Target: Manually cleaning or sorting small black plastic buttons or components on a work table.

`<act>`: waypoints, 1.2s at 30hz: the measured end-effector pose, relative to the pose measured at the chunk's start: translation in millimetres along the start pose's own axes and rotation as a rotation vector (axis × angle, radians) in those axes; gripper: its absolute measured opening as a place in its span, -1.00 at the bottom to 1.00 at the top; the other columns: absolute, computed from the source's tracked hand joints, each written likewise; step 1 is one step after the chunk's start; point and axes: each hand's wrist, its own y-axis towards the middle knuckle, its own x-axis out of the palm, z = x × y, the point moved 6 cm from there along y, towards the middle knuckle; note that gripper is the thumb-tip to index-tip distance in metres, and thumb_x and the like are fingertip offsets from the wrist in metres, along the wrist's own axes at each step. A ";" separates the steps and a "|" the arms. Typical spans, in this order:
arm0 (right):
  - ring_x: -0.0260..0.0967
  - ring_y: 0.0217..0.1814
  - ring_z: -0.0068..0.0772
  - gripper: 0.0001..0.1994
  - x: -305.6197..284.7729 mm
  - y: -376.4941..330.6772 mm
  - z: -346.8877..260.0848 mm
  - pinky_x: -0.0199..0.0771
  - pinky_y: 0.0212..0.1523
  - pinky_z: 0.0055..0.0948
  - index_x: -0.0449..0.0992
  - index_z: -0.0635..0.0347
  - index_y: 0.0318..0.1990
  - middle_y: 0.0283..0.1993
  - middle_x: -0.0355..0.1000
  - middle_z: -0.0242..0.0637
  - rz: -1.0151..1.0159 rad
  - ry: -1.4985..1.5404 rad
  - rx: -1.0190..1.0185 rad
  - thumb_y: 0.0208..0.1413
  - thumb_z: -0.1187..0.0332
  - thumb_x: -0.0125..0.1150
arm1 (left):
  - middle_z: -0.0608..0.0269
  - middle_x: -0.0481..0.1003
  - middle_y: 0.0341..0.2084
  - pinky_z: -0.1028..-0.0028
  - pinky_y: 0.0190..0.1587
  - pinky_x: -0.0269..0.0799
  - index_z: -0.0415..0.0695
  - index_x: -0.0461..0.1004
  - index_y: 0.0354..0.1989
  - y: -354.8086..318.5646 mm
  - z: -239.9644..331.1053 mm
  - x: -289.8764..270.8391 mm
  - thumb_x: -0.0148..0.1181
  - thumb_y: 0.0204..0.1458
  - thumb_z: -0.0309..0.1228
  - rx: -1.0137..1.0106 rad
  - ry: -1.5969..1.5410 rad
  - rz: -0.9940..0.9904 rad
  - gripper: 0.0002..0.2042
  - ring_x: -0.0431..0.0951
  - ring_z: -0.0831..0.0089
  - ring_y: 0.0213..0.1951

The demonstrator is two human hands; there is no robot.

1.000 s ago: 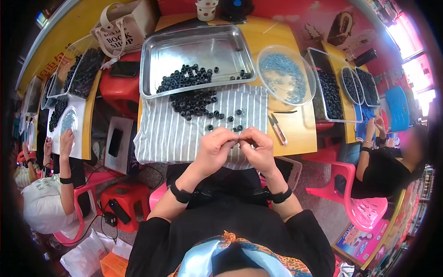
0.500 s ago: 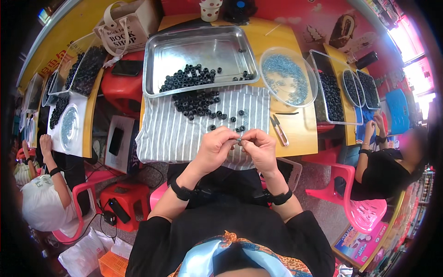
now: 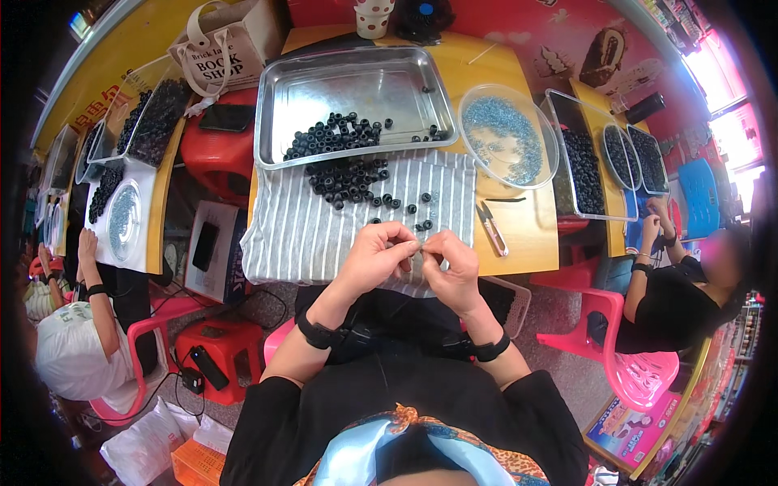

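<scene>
Both hands meet over the near edge of a grey striped cloth [image 3: 279, 231]. My left hand [image 3: 374, 257] is closed in a pinch, thumb against forefinger. Right beside it, almost touching, my right hand [image 3: 450, 270] is pinched too. Whatever lies between the fingertips is too small to name. Loose black beads [image 3: 344, 183] are heaped on the cloth, with several scattered just beyond my fingers. More black beads fill the near left part of a metal tray [image 3: 381, 63]. To its right, a round clear dish [image 3: 553, 162] holds small clear-blue pieces [image 3: 506, 121].
Thread snips [image 3: 491, 229] and a thin black strip [image 3: 505, 199] lie on the yellow table [image 3: 535, 251] at right. A spotted cup [image 3: 373, 20] stands behind the tray. Red stools [image 3: 217, 154] flank the left side. Other people work at tables on both sides, near bead boxes [image 3: 579, 162].
My fingertips have shifted slightly, and the right hand has turned and come a little to the left. The tray and beads appear only slightly displaced by head movement.
</scene>
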 end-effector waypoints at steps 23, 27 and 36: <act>0.33 -0.53 -0.48 -0.85 -5.9 4.8 -11.4 0.35 -0.49 -0.53 0.40 0.32 -0.41 -0.43 0.38 -0.25 0.087 -0.133 -0.126 -0.15 0.73 0.13 | 0.31 0.46 -0.60 0.68 -0.68 0.19 -0.18 0.41 -0.45 4.7 -9.9 -3.4 0.05 0.22 -0.33 -0.136 -0.200 -0.038 -0.78 0.42 0.66 -0.66; 0.30 -0.52 -0.60 -0.90 -5.1 2.4 17.7 0.28 -0.50 -0.60 0.41 0.33 -0.42 -0.48 0.35 -0.32 0.096 0.062 0.160 -0.10 0.70 0.11 | 0.34 0.46 -0.57 0.67 -0.62 0.27 -0.19 0.42 -0.46 10.8 -8.2 -7.7 0.07 0.21 -0.35 0.051 -0.064 0.083 -0.78 0.46 0.67 -0.61; 0.30 -0.48 -0.73 -0.93 3.7 -4.6 35.5 0.26 -0.49 -0.68 0.46 0.32 -0.40 -0.46 0.40 -0.43 0.050 0.350 0.478 0.01 0.66 0.10 | 0.27 0.47 -0.41 0.65 -0.47 0.39 -0.29 0.51 -0.17 2.5 15.4 -3.1 0.13 0.09 -0.57 0.436 0.227 0.109 -0.85 0.50 0.60 -0.48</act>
